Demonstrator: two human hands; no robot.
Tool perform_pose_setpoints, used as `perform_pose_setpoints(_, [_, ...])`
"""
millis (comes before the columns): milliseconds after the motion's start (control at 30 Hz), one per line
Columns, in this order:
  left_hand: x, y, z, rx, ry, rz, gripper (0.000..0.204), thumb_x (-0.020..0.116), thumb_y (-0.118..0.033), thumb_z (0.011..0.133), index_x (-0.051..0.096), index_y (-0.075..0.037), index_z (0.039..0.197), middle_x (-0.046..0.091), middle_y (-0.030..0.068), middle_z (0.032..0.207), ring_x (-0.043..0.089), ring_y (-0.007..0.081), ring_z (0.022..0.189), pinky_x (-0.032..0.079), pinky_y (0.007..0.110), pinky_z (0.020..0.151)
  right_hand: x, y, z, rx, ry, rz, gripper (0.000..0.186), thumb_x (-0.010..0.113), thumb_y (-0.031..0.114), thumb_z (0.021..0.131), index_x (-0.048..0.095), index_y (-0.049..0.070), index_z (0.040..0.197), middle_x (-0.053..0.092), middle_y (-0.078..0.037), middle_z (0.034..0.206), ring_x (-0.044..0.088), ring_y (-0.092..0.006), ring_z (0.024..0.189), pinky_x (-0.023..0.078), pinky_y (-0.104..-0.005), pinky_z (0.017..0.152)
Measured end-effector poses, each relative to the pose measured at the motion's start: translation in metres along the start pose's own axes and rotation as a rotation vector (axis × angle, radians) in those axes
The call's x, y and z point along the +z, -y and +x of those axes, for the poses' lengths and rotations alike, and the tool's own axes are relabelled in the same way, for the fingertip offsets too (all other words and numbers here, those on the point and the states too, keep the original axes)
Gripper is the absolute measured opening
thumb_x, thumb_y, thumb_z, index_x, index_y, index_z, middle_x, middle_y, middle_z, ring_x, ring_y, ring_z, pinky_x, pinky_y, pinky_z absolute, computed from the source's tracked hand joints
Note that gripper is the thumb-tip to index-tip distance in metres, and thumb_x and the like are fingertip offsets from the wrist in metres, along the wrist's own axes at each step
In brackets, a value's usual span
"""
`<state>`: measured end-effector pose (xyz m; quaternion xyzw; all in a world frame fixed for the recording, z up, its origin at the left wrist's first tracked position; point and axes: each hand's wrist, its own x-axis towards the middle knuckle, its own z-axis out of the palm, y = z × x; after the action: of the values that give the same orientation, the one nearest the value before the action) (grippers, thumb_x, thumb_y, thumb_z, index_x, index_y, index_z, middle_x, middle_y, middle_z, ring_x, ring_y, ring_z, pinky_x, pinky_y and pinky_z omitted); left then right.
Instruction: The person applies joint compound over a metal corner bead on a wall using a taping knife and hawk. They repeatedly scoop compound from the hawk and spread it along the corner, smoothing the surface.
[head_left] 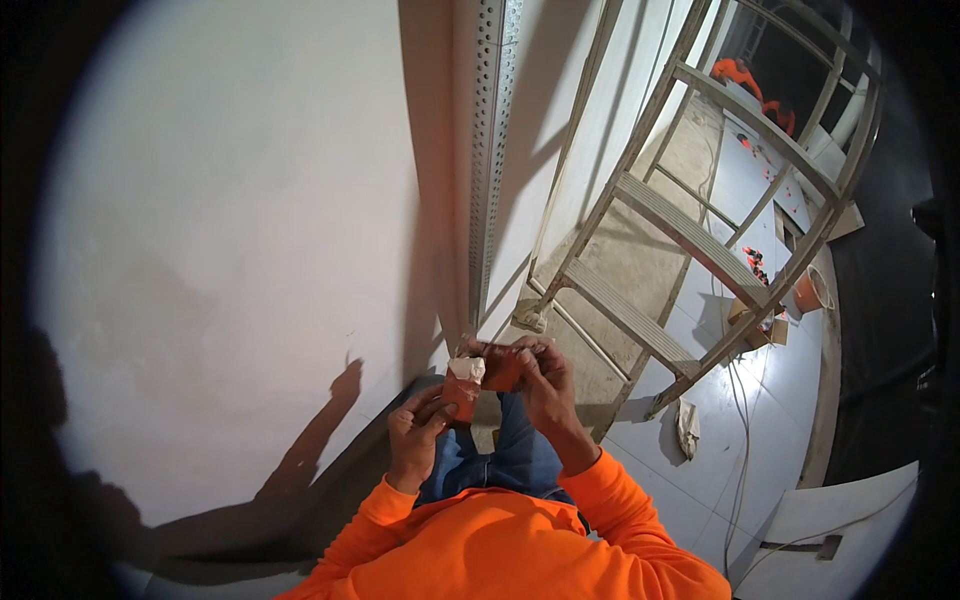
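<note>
In front of my waist, my left hand [410, 437] is closed on a flat reddish-brown putty scraper [459, 402]. A lump of white putty [468, 368] sits at its upper end. My right hand [551, 388] pinches a second reddish-brown scraper [502, 369], held almost against the putty from the right. The two scrapers are close together, and whether they touch is hard to make out. Just beyond them, a perforated metal corner strip [488, 150] runs up the wall edge.
A pale wall [230, 220] fills the left side. A metal stepladder [665, 225] stands ahead to the right on the floor. Beyond it are a bucket [811, 290], a cardboard box [765, 328], cables [741, 430] and a crumpled bag [687, 430]. Far off, people in orange [738, 75] are visible.
</note>
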<state>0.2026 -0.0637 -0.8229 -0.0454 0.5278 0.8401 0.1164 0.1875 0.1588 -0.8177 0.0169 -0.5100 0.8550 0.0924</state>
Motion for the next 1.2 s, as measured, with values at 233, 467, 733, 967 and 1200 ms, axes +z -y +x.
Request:
perform_pose_setpoints(233, [-0.006,-0.015,0.012,0.233,-0.036,0.002,0.033,0.074,-0.008,0.099,0.061,-0.001,0.129,0.072,0.0088,0.118,0.071,0.0152,0.103,0.061,0.027,0.086,-0.022,-0.003,-0.009,0.326,-0.286,0.11,0.024,0.054,0.016,0.112,0.056,0.004,0.133,0.069,-0.006,0.117,0.071,-0.0203,0.104,0.063,-0.0407,0.092])
perform_pose_setpoints(467, [-0.011,-0.004,0.037,0.811,-0.144,0.547,0.029,0.065,-0.008,0.105,0.061,0.005,0.131,0.075,0.0135,0.122,0.074,0.0226,0.108,0.06,0.034,0.093,0.019,0.04,-0.026,0.332,-0.24,0.24,0.019,0.06,0.016,0.111,0.057,0.001,0.122,0.069,-0.005,0.105,0.072,-0.0134,0.093,0.062,-0.0337,0.08])
perform_pose_setpoints(733, [-0.014,-0.005,0.052,1.13,0.015,0.809,0.029,0.06,0.004,0.103,0.071,0.001,0.129,0.075,0.0211,0.126,0.071,0.0369,0.122,0.058,0.045,0.103,0.043,0.068,-0.022,0.341,-0.229,0.234,0.021,0.061,0.018,0.11,0.059,0.0,0.12,0.072,-0.007,0.106,0.074,-0.0141,0.091,0.065,-0.0319,0.077])
perform_pose_setpoints(967, [-0.009,-0.008,0.056,1.232,0.041,0.933,0.029,0.06,0.006,0.102,0.077,-0.004,0.122,0.076,0.0197,0.122,0.07,0.0391,0.124,0.056,0.051,0.107,0.045,0.057,-0.022,0.389,-0.258,0.281,0.019,0.061,0.015,0.109,0.059,0.0,0.12,0.072,-0.009,0.107,0.076,-0.0195,0.094,0.069,-0.0371,0.082])
perform_pose_setpoints(1200, [-0.011,-0.008,0.057,1.11,-0.051,1.058,0.02,0.059,-0.001,0.106,0.075,0.003,0.117,0.078,0.0181,0.114,0.075,0.0356,0.115,0.059,0.046,0.104,0.032,0.049,-0.03,0.396,-0.254,0.444,0.026,0.061,0.017,0.109,0.055,0.0,0.128,0.069,-0.009,0.12,0.073,-0.0225,0.108,0.066,-0.0436,0.09])
